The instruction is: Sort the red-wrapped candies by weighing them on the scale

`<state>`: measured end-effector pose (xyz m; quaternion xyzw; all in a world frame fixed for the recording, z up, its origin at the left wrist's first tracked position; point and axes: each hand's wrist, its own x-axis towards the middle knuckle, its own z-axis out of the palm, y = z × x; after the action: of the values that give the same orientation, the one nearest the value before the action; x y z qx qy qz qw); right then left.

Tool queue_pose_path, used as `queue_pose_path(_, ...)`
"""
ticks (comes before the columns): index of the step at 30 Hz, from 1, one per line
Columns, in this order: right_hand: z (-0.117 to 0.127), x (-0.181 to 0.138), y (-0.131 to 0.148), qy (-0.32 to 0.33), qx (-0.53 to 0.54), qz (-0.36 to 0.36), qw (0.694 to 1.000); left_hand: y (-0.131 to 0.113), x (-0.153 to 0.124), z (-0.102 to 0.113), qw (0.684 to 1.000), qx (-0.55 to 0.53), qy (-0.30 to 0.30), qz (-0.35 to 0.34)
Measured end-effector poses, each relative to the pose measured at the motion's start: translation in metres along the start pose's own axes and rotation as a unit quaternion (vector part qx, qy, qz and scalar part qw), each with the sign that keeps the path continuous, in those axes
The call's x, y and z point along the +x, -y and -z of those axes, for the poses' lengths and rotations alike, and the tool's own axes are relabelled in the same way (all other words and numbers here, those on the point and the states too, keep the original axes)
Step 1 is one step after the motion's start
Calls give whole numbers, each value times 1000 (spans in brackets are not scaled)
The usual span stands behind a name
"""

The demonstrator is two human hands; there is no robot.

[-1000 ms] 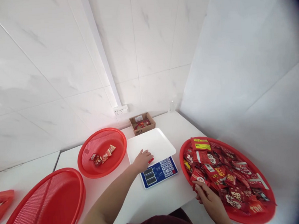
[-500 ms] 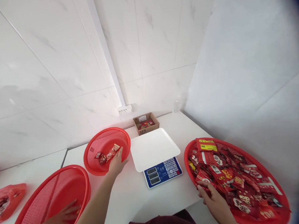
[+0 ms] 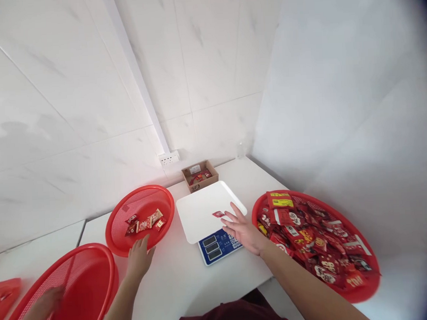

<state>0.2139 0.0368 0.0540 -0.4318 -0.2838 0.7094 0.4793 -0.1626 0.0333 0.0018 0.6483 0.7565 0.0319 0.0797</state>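
My right hand (image 3: 241,229) is over the near right edge of the white scale pan (image 3: 195,218), its fingers spread and holding nothing. A small red snack packet (image 3: 218,214) is just off its fingertips; whether it lies on the pan or is in the air I cannot tell. Below the pan shows the blue keypad panel of the scale (image 3: 213,248), partly hidden by that hand. My left hand (image 3: 140,257) is open at the near rim of the small red basket (image 3: 113,232), fingers pointing inward. Several wrapped snacks (image 3: 145,224) lie in this basket.
A wide red basket (image 3: 368,247) heaped with red packets stands at the right. Another person's blurred hand (image 3: 42,305) is over a large red basket (image 3: 109,261) at the left. A red plastic bag (image 3: 4,297) is farther left. A cardboard box (image 3: 204,183) sits behind the scale.
My right hand has moved left from the heaped basket to the scale pan, where a red packet now shows. My left hand has drawn back from the small basket, which shows more snacks.
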Motion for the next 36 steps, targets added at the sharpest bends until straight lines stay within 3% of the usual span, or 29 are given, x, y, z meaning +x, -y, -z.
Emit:
queue_pose_path(3,14,1,-4,-17,-127,29,991,-22,-2,-20,991,-61,-101,-61)
queue_pose_path(6,55,-16,-17,-109,-296,112,942,-55,-15,-39,967,-142,-152,-143)
queue_pose_path(10,124,-60,-24,-262,-520,217,783,-99,-44,-56,941,-212,-121,-234)
queue_pose_path(13,164,-90,-20,-389,-608,171,670,-125,-62,-63,924,-247,-82,-281)
queue_pose_path(16,181,-101,-14,-441,-648,76,616,-148,-69,-66,908,-280,-40,-309)
queue_pose_path(21,173,-88,-13,-392,-673,-25,626,-175,-73,-58,895,-317,75,-305)
queue_pose_path(26,165,-80,-14,-396,-694,-21,601,-179,-77,-49,894,-347,129,-253)
queue_pose_path(28,167,-81,-13,-397,-689,-1,606,-177,-79,-48,896,-348,138,-240)
queue_pose_path(32,174,-87,-5,-412,-625,76,658,-172,-80,-45,898,-341,157,-228)
queue_pose_path(36,179,-91,11,-467,-485,148,725,-173,-79,-40,894,-360,169,-204)
